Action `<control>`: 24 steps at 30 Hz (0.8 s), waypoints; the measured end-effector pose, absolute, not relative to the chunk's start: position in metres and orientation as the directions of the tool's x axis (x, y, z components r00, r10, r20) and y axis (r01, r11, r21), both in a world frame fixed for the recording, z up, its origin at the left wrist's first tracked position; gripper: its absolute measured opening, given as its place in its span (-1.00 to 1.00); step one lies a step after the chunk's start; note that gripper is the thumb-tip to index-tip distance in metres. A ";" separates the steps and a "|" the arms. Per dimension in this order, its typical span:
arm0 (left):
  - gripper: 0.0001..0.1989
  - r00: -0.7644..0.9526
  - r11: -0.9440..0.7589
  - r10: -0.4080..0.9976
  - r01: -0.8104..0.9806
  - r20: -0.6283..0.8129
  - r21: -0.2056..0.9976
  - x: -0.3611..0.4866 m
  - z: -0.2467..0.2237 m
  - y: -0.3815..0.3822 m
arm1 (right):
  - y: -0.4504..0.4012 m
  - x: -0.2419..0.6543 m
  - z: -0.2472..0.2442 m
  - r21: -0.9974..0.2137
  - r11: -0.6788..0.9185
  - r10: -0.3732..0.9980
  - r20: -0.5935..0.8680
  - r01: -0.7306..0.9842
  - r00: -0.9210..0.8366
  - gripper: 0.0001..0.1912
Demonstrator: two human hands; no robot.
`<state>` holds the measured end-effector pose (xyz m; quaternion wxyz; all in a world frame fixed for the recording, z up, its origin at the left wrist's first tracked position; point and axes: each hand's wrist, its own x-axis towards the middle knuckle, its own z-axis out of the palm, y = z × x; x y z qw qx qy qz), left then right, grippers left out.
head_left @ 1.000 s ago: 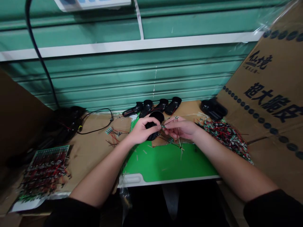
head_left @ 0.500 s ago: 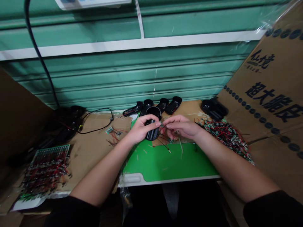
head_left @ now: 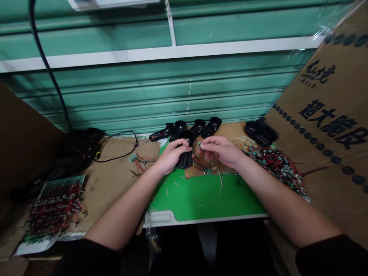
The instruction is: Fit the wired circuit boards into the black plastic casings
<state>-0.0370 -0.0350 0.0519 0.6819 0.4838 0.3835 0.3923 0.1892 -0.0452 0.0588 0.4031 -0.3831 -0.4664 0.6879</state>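
Quick look at the bench: my left hand (head_left: 171,156) is wrapped around a black plastic housing (head_left: 186,161), fingers pressed together and curled over it, and the housing stands roughly upright with its round open end on top, just above the green work mat (head_left: 207,199). My right hand (head_left: 222,150) is right beside it, with the thumb and index finger pinching a tiny green circuit board (head_left: 199,145), while the other fingers curl loosely underneath. The board is really close to the housing, but I can't tell if they're touching. Thin red and black wires (head_left: 201,163) dangle below the hands. Behind them, a row of similar black housings (head_left: 211,127) sits along the back of the cardboard sheet (head_left: 230,132), with two more black pieces (head_left: 261,132) off to the right. There's a big tangled pile of wired boards (head_left: 274,166) on the right, plus another heap on a white tray (head_left: 54,211) on the left. A coiled black cable (head_left: 116,151) lies at the back, against a green corrugated shutter (head_left: 149,96).
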 end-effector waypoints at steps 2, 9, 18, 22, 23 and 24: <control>-0.58 0.393 0.256 0.903 -0.173 -0.172 0.951 -0.038 0.051 -0.033 | -0.044 0.192 0.061 -0.958 -0.209 0.920 -0.125 -0.198 -0.371 -0.37; -0.36 0.427 0.142 0.904 -0.226 -0.033 0.964 -0.041 0.055 -0.033 | -0.044 0.200 0.066 -0.971 -0.146 0.909 -0.057 -0.188 -0.412 -0.28; -0.09 0.339 0.039 0.939 -0.278 0.060 0.960 -0.038 0.043 -0.027 | -0.048 0.202 0.069 -0.984 -0.114 0.858 -0.030 -0.134 -0.513 -0.39; -0.06 0.264 0.058 0.964 -0.304 0.025 0.951 -0.034 0.039 -0.028 | -0.050 0.195 0.067 -0.993 -0.079 0.870 -0.026 -0.088 -0.493 -0.43; -0.07 0.282 0.065 0.959 -0.303 0.024 0.951 -0.032 0.040 -0.029 | -0.049 0.194 0.065 -0.995 -0.069 0.878 -0.025 -0.075 -0.478 -0.43; -0.10 0.314 0.073 0.949 -0.295 0.025 0.953 -0.031 0.040 -0.030 | -0.049 0.193 0.063 -0.996 -0.059 0.889 -0.022 -0.066 -0.458 -0.42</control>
